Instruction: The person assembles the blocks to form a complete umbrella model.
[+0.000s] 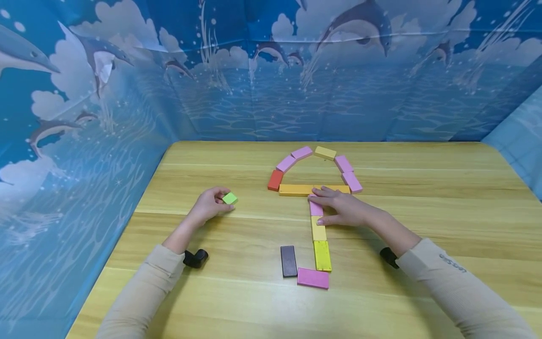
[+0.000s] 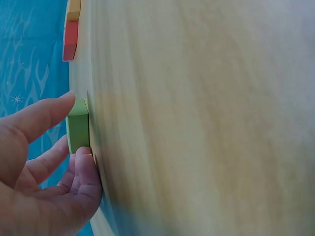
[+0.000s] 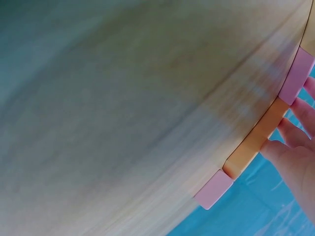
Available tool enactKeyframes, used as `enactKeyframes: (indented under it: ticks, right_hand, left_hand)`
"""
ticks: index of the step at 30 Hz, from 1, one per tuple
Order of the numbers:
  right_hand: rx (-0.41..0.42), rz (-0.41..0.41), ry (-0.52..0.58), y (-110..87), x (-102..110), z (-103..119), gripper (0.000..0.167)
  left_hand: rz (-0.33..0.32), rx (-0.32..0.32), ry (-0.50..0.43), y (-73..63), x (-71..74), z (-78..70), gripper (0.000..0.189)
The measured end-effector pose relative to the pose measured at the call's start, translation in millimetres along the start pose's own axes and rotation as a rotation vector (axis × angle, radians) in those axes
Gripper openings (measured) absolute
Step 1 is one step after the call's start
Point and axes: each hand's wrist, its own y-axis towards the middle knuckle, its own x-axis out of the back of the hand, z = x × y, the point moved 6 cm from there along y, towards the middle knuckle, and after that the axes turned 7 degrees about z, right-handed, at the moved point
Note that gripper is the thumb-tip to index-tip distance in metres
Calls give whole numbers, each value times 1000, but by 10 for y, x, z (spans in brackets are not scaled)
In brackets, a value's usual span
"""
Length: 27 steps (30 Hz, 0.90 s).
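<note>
My left hand (image 1: 207, 205) pinches a small green block (image 1: 230, 198) between thumb and fingers; in the left wrist view the green block (image 2: 78, 127) sits close to the tabletop. My right hand (image 1: 345, 207) lies over the top of an upright row of blocks, its fingers extended. Its fingertips touch the long orange block (image 1: 294, 189) and the pink block (image 1: 315, 210) below it. The thumb rests at the pale yellow block (image 1: 318, 230). Under that come a bright yellow block (image 1: 322, 256) and a magenta block (image 1: 312, 278) set crosswise.
A dark block (image 1: 289, 261) stands left of the row's foot. Above the orange block, a red block (image 1: 275, 180), several pink blocks (image 1: 286, 163) and a pale yellow block (image 1: 325, 153) form an arch. A dolphin-print cloth (image 1: 271, 103) hangs behind the wooden table (image 1: 237, 301).
</note>
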Motion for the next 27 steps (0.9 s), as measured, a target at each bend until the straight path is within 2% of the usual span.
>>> enactKeyframes:
  ticks: [6,13,27]
  right_hand:
    - [-7,4,3,3,3,-8,68]
    - [-7,6,4,3,-2,1,68]
    - [-1,-3,-6,-2,-4,-1,68]
  left_hand:
    - [-14,17,19,25,1,22,49]
    - [-23,-3,47,7,-1,-3,45]
    - [-17,-9,20,-23,-35,-85,48]
